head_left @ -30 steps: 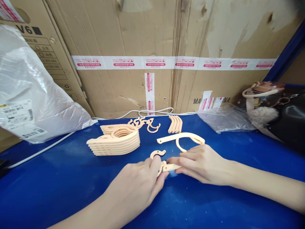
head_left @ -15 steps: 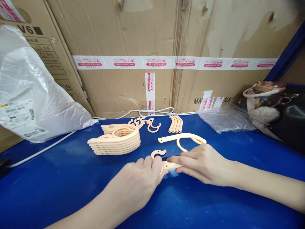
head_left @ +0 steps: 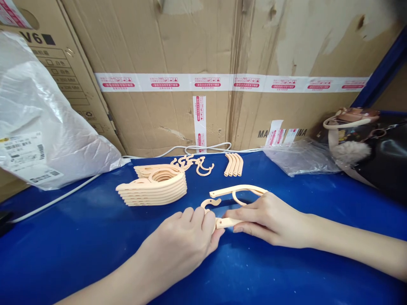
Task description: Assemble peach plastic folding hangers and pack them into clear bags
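My left hand (head_left: 187, 235) is closed around a cream plastic hanger hook (head_left: 212, 202), whose curved end sticks up above my knuckles. Opposite it, my right hand (head_left: 269, 218) pinches a cream plastic folding hanger (head_left: 237, 189). One arm of the hanger arches out behind my right fingers, with a ring-shaped part below it. The hanger's other arm end (head_left: 226, 223), with a small hole, points at my left fingertips and meets the hook's base there. My fingers hide exactly how the two pieces join.
On the blue table (head_left: 254, 275), a stack of cream hanger pieces (head_left: 152, 190) stands left of centre. Behind are loose hooks (head_left: 205, 167) and several short curved strips (head_left: 233, 164). A white cable (head_left: 57, 199), clear plastic bag (head_left: 299, 156), white parcel (head_left: 47, 110), cardboard boxes (head_left: 159, 114) and black bag (head_left: 388, 148) surround them.
My right hand has shifted slightly left with the hanger, and the hanger's arched arm has tilted and dropped a little. My left hand still grips the hook in nearly the same place.
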The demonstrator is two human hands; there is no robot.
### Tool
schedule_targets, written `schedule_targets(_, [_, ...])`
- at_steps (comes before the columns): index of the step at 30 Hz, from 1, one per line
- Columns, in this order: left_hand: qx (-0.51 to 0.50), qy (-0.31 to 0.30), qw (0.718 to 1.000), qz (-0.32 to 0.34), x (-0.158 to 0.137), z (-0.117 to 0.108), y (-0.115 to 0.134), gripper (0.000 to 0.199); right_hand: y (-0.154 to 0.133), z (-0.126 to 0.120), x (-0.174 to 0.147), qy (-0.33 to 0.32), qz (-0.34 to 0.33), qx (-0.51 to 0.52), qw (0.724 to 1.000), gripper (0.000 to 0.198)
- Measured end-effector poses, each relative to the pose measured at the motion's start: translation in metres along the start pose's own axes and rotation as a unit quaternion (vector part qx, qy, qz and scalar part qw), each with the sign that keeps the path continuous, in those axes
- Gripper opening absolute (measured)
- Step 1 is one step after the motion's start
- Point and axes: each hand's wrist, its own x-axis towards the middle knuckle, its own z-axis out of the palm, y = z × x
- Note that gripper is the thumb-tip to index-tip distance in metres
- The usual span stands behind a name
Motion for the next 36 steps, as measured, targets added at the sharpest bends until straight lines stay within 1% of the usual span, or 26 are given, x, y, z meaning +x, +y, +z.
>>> schedule_targets(5, [-0.040,-0.022,0.999,-0.006,0.0003,0.0004,-0.0006,0.021,-0.0003,0.0038,-0.0003,0.018,-0.010,-0.029,0.999,0.032])
schedule_targets(11, [-0.085,-0.024,0.996,-0.021,0.0017,-0.0032,-0.0004,0.030,-0.0036,0.0032,-0.0010,0.029,-0.018,-0.040,0.999,0.031])
schedule_targets(16, [-0.110,-0.030,0.993,-0.032,-0.0008,-0.0011,0.0001,0.034,-0.0039,0.0041,-0.0015,0.039,-0.031,-0.049,0.998,0.030])
schedule_targets(22, [-0.129,-0.038,0.990,-0.035,-0.0019,0.0012,-0.0004,0.030,-0.0042,0.0045,-0.0019,0.033,-0.029,-0.048,0.998,0.032])
schedule_targets(26, [-0.113,-0.021,0.993,-0.025,0.0004,-0.0003,-0.0005,0.031,-0.0038,0.0031,-0.0016,0.041,-0.030,-0.037,0.998,0.031])
schedule_targets(28, [-0.104,-0.018,0.994,-0.022,0.0017,-0.0016,-0.0001,0.028,-0.0028,0.0031,-0.0011,0.042,-0.034,-0.040,0.998,0.031])
schedule_targets(30, [-0.107,-0.030,0.994,-0.021,0.0030,-0.0031,0.0004,0.023,-0.0015,0.0035,-0.0004,0.043,-0.038,-0.051,0.997,0.031])
schedule_targets(31, [-0.115,-0.037,0.992,-0.021,0.0037,-0.0039,0.0005,0.021,-0.0009,0.0036,0.0000,0.050,-0.040,-0.059,0.996,0.031])
schedule_targets(33, [-0.142,-0.053,0.988,-0.020,0.0047,-0.0052,0.0005,0.018,0.0003,0.0028,0.0007,0.085,-0.037,-0.076,0.993,0.032])
schedule_targets(36, [-0.190,-0.070,0.979,-0.035,0.0044,-0.0060,-0.0003,0.018,0.0035,-0.0021,0.0013,0.173,-0.021,-0.087,0.981,0.030])
